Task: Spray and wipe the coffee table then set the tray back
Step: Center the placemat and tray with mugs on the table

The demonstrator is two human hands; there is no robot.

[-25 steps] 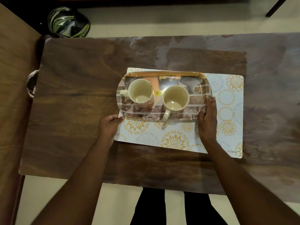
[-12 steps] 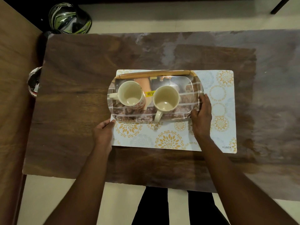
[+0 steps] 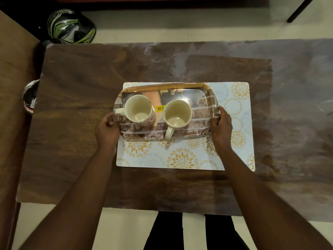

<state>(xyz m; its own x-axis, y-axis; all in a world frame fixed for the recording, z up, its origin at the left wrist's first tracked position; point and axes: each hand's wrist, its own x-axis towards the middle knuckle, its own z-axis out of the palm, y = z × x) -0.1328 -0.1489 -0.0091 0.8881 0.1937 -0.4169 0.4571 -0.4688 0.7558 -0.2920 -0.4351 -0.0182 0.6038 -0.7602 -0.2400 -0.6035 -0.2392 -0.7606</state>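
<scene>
The tray [image 3: 209, 103], one glossy oblong piece printed with a brick-like pattern, sits on the far left part of a single placemat [image 3: 182, 157], its left end reaching slightly past the placemat's left edge. The placemat is pale with yellow and faint blue round flower prints, and it lies flat near the middle of the desk [image 3: 75, 91], a dark wood-grain top.

Two cream mugs stand upright on the tray, both empty as far as can be seen. The left mug [image 3: 137, 110] has its handle pointing left, over the tray's left rim. The right mug [image 3: 177, 114] has its handle pointing toward the near side. Between the two mugs one yellow price sticker [image 3: 161, 108] shows on the tray floor.

Two bare hands are at the tray, one at each short end. The left hand [image 3: 107, 128] has its fingers curled round the left rim, just beside the left mug's handle. The right hand [image 3: 221, 126] grips the right rim, thumb on the top edge and fingers curled beneath it. Whether the tray is resting on the placemat or raised a little off it cannot be told.

Off the desk's far left corner one helmet [image 3: 71, 26] with green and white streaks lies on the floor. A second rounded black-and-white object [image 3: 29, 97] peeks out at the desk's left edge, mostly hidden.
</scene>
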